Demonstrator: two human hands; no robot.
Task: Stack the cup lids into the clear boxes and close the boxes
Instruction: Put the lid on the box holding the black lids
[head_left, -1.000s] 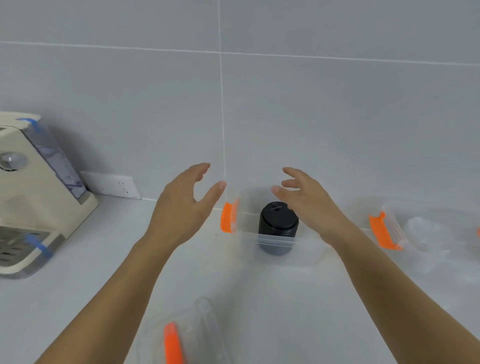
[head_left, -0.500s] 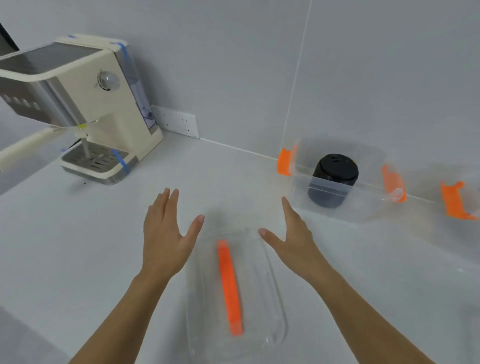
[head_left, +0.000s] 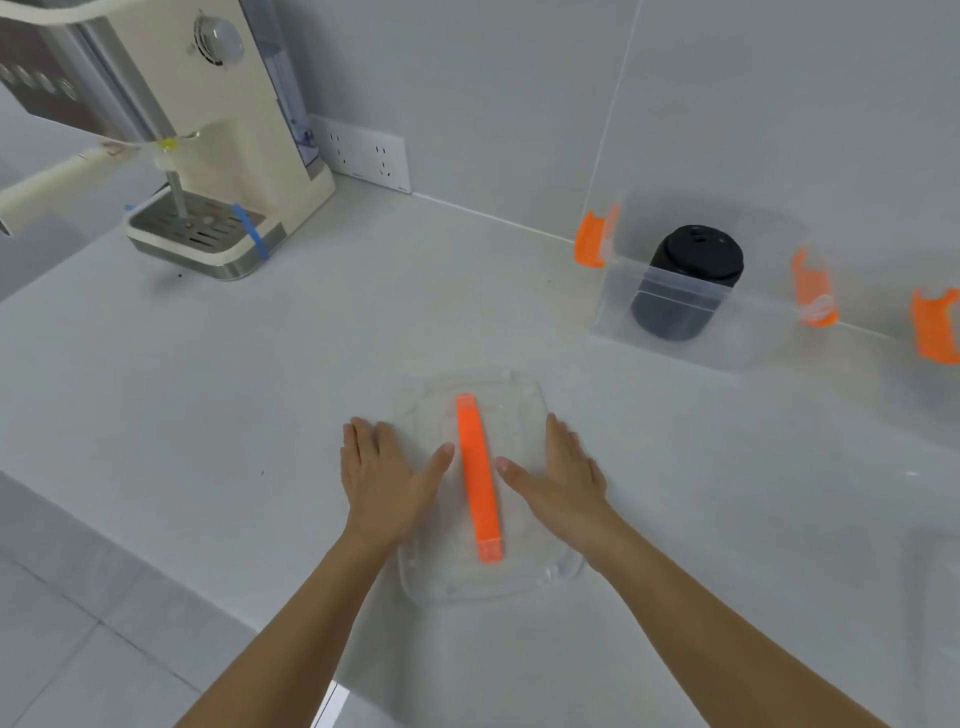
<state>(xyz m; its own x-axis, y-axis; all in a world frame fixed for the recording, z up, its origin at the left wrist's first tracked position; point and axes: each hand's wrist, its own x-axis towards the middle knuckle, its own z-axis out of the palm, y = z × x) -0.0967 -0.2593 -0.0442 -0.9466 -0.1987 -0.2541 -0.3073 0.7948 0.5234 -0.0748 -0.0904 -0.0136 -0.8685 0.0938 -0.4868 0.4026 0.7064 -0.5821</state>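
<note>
box lid (head_left: 498, 577), clear w/ orange strap (head_left: 477, 478), under flat-spread left hand (head_left: 382, 473) & right hand (head_left: 563, 478)

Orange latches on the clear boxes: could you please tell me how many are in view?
3. The left latch and right latch on the clear box holding black lids, and a third latch cut off at the right edge. Others may be hidden.

Bare left hand (head_left: 382, 480) and right hand (head_left: 563, 480) (forearms uncovered too); slim wrists.
</note>
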